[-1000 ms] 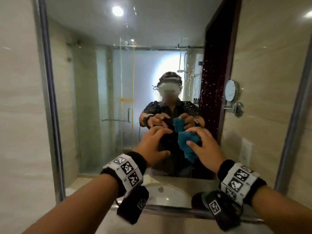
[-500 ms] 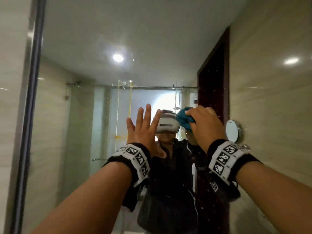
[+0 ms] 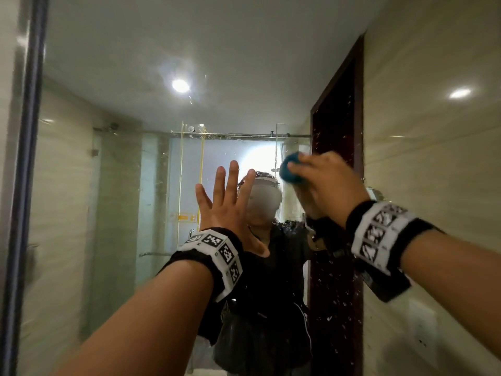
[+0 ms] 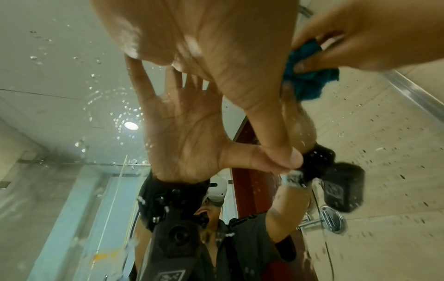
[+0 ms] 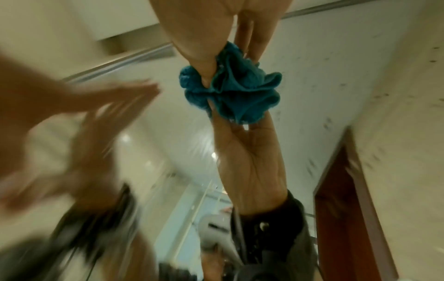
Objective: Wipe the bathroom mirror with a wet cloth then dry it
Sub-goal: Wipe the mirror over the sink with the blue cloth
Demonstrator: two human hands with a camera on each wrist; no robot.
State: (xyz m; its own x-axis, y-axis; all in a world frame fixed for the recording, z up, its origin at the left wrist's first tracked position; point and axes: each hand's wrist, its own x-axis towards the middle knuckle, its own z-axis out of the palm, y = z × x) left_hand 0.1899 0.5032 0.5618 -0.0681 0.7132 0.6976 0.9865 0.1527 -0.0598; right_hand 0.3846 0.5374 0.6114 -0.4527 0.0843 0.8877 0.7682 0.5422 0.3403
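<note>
The left hand is spread flat, fingers straight and pointing up, its thumb tip touching the mirror. The right hand grips a bunched blue cloth against the droplet-speckled glass; the wad shows no clear long axis.

We see the mirror straight ahead, its frame edge at far left. Left hand sits flat on the glass, centre. Right hand is just right of it and higher, with the cloth between its fingers and the glass.
</note>
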